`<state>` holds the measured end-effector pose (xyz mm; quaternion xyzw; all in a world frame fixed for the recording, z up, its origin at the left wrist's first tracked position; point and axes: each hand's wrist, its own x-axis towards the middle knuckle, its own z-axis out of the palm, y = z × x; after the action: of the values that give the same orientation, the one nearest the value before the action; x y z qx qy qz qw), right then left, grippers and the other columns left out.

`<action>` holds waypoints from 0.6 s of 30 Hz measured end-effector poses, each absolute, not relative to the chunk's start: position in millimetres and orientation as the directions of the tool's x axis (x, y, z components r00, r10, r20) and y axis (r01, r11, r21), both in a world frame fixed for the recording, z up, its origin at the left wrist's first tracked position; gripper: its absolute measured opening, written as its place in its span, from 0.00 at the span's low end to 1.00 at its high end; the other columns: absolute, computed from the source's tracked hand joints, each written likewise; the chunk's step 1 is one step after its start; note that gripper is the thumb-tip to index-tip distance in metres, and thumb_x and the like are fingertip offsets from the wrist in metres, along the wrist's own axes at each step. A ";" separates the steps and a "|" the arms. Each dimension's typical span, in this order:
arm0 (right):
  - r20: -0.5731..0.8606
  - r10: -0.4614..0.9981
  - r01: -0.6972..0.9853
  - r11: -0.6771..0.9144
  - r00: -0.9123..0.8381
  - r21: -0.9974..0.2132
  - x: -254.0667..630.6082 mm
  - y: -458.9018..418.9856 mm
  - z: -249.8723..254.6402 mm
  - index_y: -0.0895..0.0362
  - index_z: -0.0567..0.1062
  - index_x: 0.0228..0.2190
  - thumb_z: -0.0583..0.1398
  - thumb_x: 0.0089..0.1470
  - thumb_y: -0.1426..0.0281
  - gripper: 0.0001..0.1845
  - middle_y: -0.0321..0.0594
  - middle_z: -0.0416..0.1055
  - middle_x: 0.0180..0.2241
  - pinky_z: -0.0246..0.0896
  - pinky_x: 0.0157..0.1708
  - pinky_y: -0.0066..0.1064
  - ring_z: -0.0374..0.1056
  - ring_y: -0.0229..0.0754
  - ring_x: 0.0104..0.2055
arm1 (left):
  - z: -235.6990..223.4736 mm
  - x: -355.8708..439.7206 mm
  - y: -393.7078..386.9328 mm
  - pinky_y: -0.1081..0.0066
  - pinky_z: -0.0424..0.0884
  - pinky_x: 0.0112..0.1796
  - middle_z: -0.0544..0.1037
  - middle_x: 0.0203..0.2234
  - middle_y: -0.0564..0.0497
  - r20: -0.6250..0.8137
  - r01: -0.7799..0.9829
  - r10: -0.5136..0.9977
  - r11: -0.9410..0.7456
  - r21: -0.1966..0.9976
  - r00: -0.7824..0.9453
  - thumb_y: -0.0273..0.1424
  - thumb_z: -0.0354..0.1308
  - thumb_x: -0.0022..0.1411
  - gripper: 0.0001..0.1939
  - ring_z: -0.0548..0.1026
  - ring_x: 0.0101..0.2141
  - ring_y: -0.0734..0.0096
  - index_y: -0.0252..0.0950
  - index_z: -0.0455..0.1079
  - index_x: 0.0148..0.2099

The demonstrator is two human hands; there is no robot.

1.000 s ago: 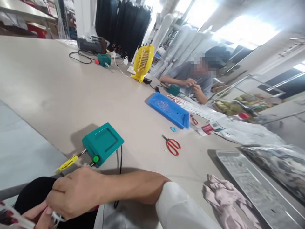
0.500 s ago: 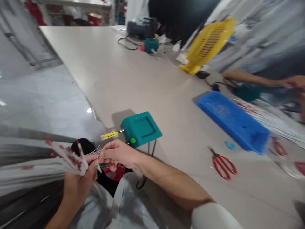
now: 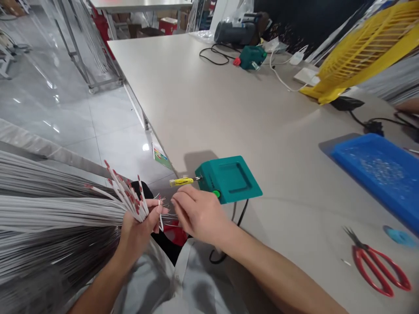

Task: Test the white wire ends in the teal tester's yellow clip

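My left hand (image 3: 139, 233) is closed around several thin white cables (image 3: 131, 198) with red tips, which point upward. Between its thumb and forefinger one cable end shows fine, frayed strands (image 3: 163, 201). Just to the right of those strands is my right hand (image 3: 201, 216), its fingers curled together; whatever they pinch is too small or hidden to make out. Behind the right hand, a teal machine (image 3: 229, 179) with a green button (image 3: 216, 193) sits at the table edge. From its side a metal shaft carries a yellow piece (image 3: 182, 181).
A thick bundle of white cables (image 3: 59, 213) stretches off to the left. On the table lie red-handled pliers (image 3: 373, 261), a blue disc (image 3: 399, 235) and a blue tray (image 3: 393, 174) of small clear pieces. Farther back are a yellow fan (image 3: 363, 52) and another teal machine (image 3: 252, 56).
My right hand has moved a little away from my left hand, opening a small gap at the cable end. The view has swung left, so the table things appear farther right.
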<state>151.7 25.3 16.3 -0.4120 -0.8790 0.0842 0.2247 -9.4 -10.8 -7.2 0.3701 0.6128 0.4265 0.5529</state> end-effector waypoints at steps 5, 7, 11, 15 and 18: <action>0.282 0.805 0.832 0.554 -0.522 -0.040 167.4 39.7 32.8 0.63 0.70 0.45 0.51 0.57 0.71 0.16 0.49 0.71 0.41 0.60 0.40 0.34 0.66 0.46 0.42 | -7.1 -6.3 -0.5 0.76 0.62 0.20 0.76 0.23 0.55 -0.338 -0.073 0.937 0.332 0.940 -0.088 0.33 0.57 0.54 0.24 0.63 0.16 0.80 0.35 0.62 0.54; 0.135 0.806 0.817 0.573 -0.576 0.066 170.6 48.4 34.3 0.63 0.69 0.46 0.53 0.55 0.74 0.17 0.49 0.71 0.40 0.57 0.44 0.38 0.66 0.48 0.43 | -7.7 -3.3 4.4 0.76 0.61 0.19 0.77 0.24 0.54 -0.333 -0.068 0.940 0.328 0.942 -0.076 0.33 0.57 0.55 0.24 0.62 0.16 0.81 0.34 0.62 0.54; -0.088 0.770 0.768 0.637 -0.631 0.069 172.3 64.5 38.5 0.58 0.74 0.35 0.53 0.53 0.78 0.11 0.43 0.73 0.33 0.51 0.46 0.40 0.67 0.45 0.39 | -12.3 0.2 12.1 0.76 0.60 0.19 0.78 0.27 0.51 -0.301 -0.053 0.952 0.298 0.953 -0.061 0.34 0.56 0.55 0.23 0.63 0.16 0.81 0.33 0.64 0.54; -0.111 0.776 0.776 0.629 -0.622 0.047 171.3 76.6 44.3 0.57 0.73 0.34 0.56 0.53 0.72 0.07 0.42 0.73 0.32 0.49 0.44 0.41 0.67 0.46 0.38 | -17.2 0.8 17.4 0.75 0.58 0.18 0.78 0.28 0.49 -0.272 -0.070 0.961 0.268 0.961 -0.046 0.35 0.58 0.55 0.26 0.62 0.16 0.81 0.33 0.62 0.55; -0.151 0.767 0.773 0.634 -0.624 0.023 170.0 82.9 44.3 0.58 0.74 0.31 0.58 0.51 0.69 0.06 0.43 0.74 0.32 0.48 0.43 0.41 0.67 0.47 0.39 | -19.8 1.5 21.1 0.75 0.58 0.17 0.79 0.29 0.48 -0.267 -0.092 0.963 0.263 0.960 -0.030 0.35 0.58 0.55 0.27 0.61 0.15 0.81 0.33 0.62 0.56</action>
<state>170.0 82.9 44.3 -0.4273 -0.9009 0.0220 -0.0732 1.5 21.1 -19.8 0.3955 0.5505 0.4604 0.5732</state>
